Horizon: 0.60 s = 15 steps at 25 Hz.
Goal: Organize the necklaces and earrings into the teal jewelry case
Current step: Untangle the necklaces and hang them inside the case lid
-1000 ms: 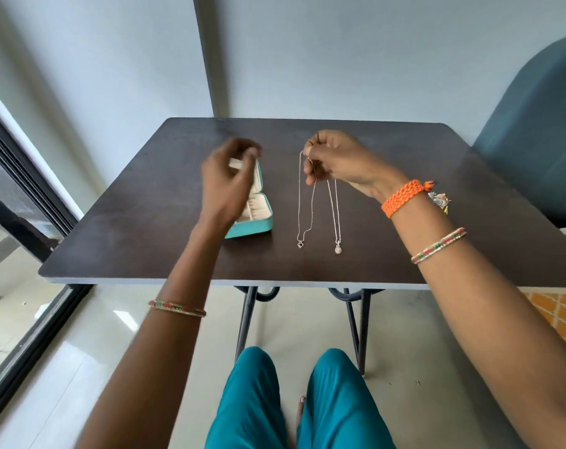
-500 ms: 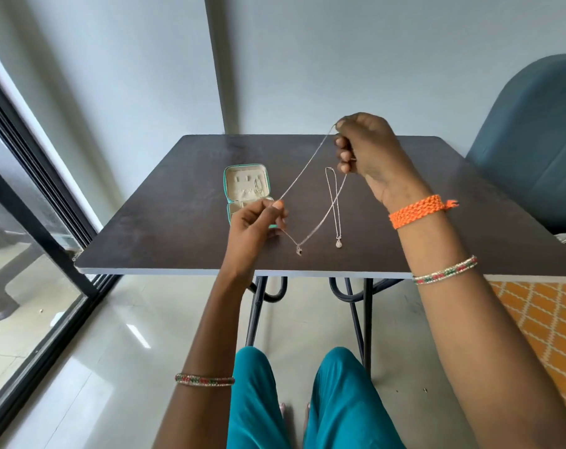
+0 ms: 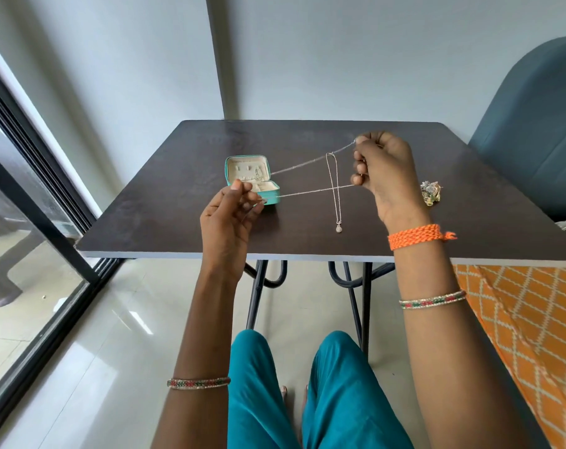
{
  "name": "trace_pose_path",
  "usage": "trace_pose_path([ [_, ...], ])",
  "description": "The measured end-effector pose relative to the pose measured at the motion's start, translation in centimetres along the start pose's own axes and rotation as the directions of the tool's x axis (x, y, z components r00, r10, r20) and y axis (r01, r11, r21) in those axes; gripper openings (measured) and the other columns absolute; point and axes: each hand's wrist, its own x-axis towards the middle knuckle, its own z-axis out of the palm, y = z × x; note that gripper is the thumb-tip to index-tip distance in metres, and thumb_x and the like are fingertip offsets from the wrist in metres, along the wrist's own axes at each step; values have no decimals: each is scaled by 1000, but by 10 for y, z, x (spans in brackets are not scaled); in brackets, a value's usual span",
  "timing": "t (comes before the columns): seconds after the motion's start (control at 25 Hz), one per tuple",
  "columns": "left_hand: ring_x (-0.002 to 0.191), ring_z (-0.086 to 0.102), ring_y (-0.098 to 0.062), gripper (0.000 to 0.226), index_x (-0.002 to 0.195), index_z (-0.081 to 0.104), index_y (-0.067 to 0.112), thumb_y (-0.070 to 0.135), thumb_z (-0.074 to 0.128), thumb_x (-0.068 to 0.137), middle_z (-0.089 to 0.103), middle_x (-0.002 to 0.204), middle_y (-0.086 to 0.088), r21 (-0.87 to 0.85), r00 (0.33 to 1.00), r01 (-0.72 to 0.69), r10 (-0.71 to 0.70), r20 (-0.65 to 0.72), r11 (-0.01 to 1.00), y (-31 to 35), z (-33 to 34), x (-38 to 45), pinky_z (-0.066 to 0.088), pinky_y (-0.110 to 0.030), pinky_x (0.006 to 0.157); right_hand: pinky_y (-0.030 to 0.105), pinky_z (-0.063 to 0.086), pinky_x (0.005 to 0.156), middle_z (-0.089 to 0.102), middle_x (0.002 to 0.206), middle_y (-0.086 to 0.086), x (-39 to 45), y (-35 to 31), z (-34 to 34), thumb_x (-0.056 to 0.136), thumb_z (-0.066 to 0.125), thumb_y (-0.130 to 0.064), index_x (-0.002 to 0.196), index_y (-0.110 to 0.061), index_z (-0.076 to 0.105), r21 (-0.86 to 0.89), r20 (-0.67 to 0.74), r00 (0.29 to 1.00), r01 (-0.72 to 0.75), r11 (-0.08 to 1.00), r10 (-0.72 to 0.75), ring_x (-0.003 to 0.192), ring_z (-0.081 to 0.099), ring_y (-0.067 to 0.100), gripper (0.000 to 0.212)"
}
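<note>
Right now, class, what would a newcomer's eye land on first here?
A thin silver chain necklace stretched taut between the left hand and right hand, above the dark wooden table. Behind the left hand sits the open teal jewelry case; a second silver pendant necklace lies flat mid-table.

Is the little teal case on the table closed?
No, the teal case stands open on the table, its lid tipped back showing the pale lining inside.
</note>
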Motion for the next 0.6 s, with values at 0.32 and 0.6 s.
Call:
trace_pose_path([
  [0.32, 61, 56, -13, 20, 86, 65, 5, 12, 49, 96, 63, 68, -5, 140, 994, 9, -25, 109, 990, -1, 29, -17, 47, -25, 60, 7, 40, 52, 61, 72, 3, -51, -35, 25, 91, 57, -6, 95, -5, 61, -418, 714, 695, 326, 848, 85, 57, 54, 0, 6],
  [0.6, 37, 33, -6, 24, 74, 51, 14, 17, 43, 97, 46, 53, 2, 154, 955, 191, -220, 200, 969, 17, 33, -28, 29, -16, 37, 5, 34, 47, 63, 68, 6, -44, -37, 22, 87, 60, 2, 87, -10, 60, -234, 498, 858, 271, 934, -125, 54, 53, -2, 12],
])
